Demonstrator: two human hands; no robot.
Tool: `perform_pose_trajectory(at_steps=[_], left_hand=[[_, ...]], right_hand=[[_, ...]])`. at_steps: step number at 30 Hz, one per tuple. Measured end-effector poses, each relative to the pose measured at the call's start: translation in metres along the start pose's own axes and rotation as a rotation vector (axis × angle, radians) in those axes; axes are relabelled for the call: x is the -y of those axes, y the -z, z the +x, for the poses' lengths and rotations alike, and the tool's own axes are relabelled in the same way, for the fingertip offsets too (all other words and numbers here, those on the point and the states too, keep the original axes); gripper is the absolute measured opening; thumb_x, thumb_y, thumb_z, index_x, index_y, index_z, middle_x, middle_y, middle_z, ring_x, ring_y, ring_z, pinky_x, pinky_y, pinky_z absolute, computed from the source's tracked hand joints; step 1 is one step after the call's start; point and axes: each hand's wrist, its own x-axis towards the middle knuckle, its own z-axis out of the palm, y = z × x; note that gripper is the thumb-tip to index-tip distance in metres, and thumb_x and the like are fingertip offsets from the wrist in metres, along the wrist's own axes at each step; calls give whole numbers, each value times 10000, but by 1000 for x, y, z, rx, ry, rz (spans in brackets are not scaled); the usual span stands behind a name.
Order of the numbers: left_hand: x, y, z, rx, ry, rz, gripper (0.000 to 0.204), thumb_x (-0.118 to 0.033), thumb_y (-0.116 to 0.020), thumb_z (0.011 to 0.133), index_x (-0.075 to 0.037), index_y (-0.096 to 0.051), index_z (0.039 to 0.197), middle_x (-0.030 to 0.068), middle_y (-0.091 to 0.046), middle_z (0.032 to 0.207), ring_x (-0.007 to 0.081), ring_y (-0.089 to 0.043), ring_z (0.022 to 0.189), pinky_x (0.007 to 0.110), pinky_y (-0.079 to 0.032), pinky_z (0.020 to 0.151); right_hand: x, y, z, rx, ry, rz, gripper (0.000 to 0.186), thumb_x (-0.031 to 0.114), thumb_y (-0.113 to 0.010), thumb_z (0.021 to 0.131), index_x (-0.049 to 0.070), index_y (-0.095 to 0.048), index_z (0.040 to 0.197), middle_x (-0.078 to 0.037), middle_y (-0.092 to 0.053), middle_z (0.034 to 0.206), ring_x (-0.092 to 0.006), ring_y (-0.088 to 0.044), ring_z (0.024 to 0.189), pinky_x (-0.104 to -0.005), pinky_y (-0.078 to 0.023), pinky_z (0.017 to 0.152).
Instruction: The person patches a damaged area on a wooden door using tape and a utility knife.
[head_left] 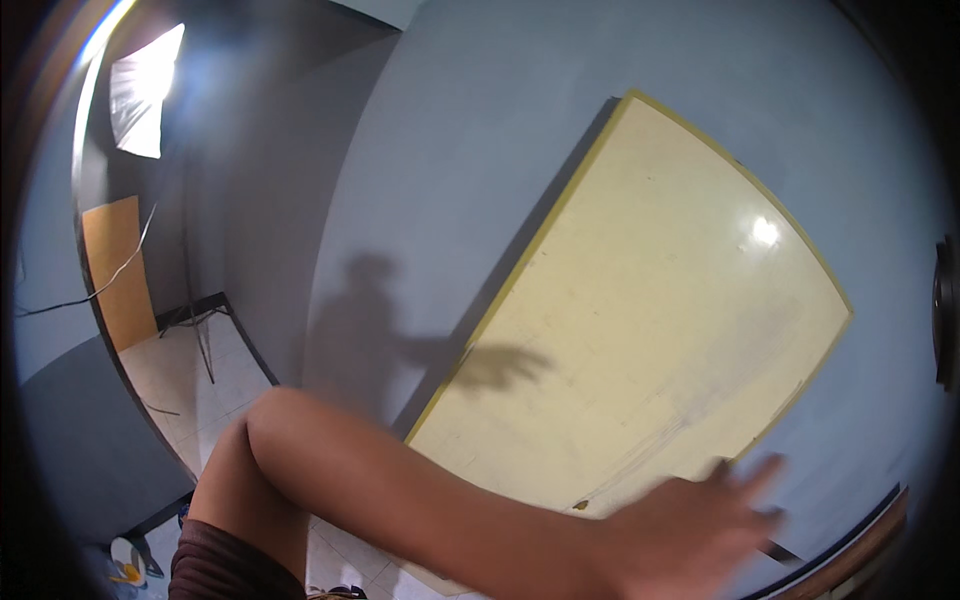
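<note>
My left arm reaches across the lower part of the view from a dark sleeve (235, 560), its elbow bent high at the left. My left hand (700, 525) is blurred by motion at the lower right, its fingers apart and holding nothing that I can see. It is in front of the lower right part of a cream board with a yellow edge (640, 260), which stands tilted in the view against a blue-grey wall (460, 120). I cannot tell whether it touches the board. A shadow of a person and a hand falls on the wall and board. My right hand is out of view.
At the left, a lit softbox (140, 100) on a stand is seen in a recess with a tan panel (120, 270), cables and a tiled floor (205, 370). A white and yellow object (127, 562) lies low left. A wooden edge (855, 545) runs at the lower right.
</note>
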Motion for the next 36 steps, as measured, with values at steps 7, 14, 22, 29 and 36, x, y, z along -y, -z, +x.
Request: perform_pose_trajectory(at_steps=[7, 14, 22, 29, 36], left_hand=[[205, -88, -196, -312, 1005, -433, 348, -214, -656, 1092, -61, -651, 1404, 147, -607, 1407, 292, -631, 1274, 428, -657, 887], [156, -208, -660, -211, 1677, 331, 265, -228, -680, 998, -84, -778, 1199, 231, -746, 1227, 287, -716, 1037, 437, -589, 876], [28, -210, -627, -561, 1792, 358, 313, -199, -737, 979, 71, -773, 1134, 247, -763, 1192, 345, -694, 1183, 425, -498, 1050], [24, -309, -465, -155, 1284, 384, 167, -77, -657, 992, -33, -792, 1079, 259, -653, 1333, 396, -609, 1336, 474, -494, 1104], [-78, -381, -419, 375, 1305, 327, 164, -117, -678, 950, -54, -800, 1041, 223, -721, 1119, 418, -632, 1176, 492, -516, 1008]], right_hand=[[-32, 12, 5, 11, -88, -85, 615, 453, -474, 1153, -100, -741, 1146, -193, -779, 995, -249, -659, 861, -404, -530, 809], [-49, 75, -7, 122, 66, -197, 492, 416, -501, 1159, -55, -633, 1110, -130, -676, 974, -229, -625, 913, -383, -528, 858], [-240, 544, -345, 1084, -1106, -1245, 865, 801, -409, 1017, 0, -736, 1037, -161, -729, 827, -284, -725, 782, -484, -562, 744], [-107, 802, -468, 1335, -1636, -1034, 612, 637, -591, 1003, 40, -723, 960, -155, -750, 832, -312, -709, 658, -482, -555, 603], [-124, 915, -396, 827, -833, -1383, 593, 603, -665, 977, 13, -714, 1005, -231, -756, 980, -373, -754, 890, -505, -606, 813]])
